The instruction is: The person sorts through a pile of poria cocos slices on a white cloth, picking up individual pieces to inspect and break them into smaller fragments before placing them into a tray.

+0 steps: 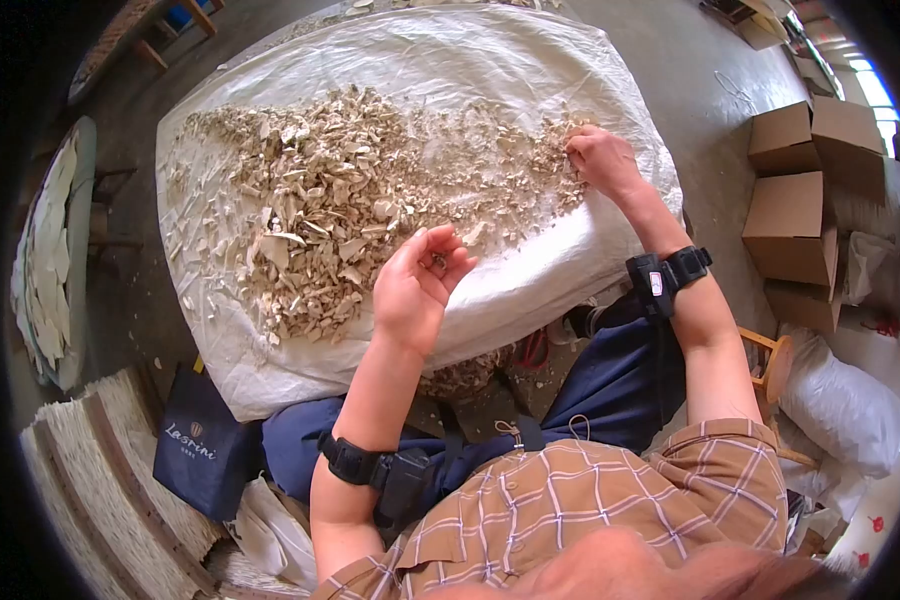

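A large heap of dried, pale beige slices and chips [315, 190] lies on a white cloth [510, 50] covering the table before me. My left hand [417, 285] is turned palm up just above the heap's near edge, its fingers curled inward. Something small and dark shows between those fingers, too small to name. Over at the right end, my right hand [603, 160] has its fingers pinched together at a thinner spread of small chips [510, 160]. Whatever lies between its fingertips is hidden.
Open cardboard boxes [790, 225] stand on the floor at the right, with a stuffed white sack [845, 400] near a wooden stool [765, 360]. A dark bag [205, 440] sits at the table's lower left. Farther left, a round tray [82, 190] carries pale slices.
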### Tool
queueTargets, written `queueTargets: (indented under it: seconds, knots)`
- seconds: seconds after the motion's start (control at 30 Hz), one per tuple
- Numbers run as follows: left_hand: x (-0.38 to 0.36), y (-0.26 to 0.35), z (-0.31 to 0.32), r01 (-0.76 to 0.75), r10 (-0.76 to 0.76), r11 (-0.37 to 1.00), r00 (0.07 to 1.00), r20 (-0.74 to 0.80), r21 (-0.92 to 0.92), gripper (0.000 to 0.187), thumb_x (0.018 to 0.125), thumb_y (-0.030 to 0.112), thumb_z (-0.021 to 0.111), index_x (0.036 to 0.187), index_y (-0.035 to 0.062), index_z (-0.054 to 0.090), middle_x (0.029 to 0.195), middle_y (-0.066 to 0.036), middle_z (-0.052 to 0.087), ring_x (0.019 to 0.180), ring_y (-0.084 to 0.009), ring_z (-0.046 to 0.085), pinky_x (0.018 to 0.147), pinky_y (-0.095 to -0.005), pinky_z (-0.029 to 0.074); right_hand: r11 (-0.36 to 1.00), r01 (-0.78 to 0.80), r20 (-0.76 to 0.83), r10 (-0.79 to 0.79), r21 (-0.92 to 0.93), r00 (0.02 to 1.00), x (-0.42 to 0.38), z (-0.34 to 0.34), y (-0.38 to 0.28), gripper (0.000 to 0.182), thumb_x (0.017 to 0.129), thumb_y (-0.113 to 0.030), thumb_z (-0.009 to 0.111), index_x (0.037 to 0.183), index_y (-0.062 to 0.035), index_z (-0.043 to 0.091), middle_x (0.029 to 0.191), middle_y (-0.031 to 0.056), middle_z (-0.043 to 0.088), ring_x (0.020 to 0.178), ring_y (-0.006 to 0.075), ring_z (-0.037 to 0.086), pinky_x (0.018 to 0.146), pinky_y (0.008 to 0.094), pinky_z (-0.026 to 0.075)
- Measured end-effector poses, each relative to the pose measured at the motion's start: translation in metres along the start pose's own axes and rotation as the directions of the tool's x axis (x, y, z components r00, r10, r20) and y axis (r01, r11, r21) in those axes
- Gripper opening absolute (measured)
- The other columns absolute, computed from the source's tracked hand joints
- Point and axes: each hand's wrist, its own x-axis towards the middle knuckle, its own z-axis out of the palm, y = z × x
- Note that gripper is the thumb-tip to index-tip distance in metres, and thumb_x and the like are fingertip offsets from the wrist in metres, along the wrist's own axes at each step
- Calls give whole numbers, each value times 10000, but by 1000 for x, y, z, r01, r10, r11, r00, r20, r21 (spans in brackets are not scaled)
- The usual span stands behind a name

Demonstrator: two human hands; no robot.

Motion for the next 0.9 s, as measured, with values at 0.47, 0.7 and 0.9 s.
queueTargets:
  seconds: [0.47,0.7,0.9]
  knots:
    - [1,-2,-2,6,-5,1000,1000,31,-21,226,878,176,408,930,-3,536,836,-71,548,783,-175,535,808,-367,451,155,-405,341,322,901,883,4,-36,-3,148,786,-128,570,866,-9,608,718,50,613,485,60,496,441,178,408]
    - [1,-7,8,51,-51,998,999,4,35,240,885,169,371,959,-3,523,884,-83,558,839,-197,541,826,-370,438,453,65,35,-207,889,978,-21,-63,-112,86,742,-108,602,777,-36,633,672,43,594,576,114,546,507,252,443]
    - [0,-10,2,59,-56,997,995,83,-45,261,901,156,317,975,-27,488,935,-88,537,900,-177,510,836,-337,414,812,488,-230,-433,320,872,-46,-36,-157,45,706,-122,579,744,-98,583,678,42,507,589,210,558,493,303,451]
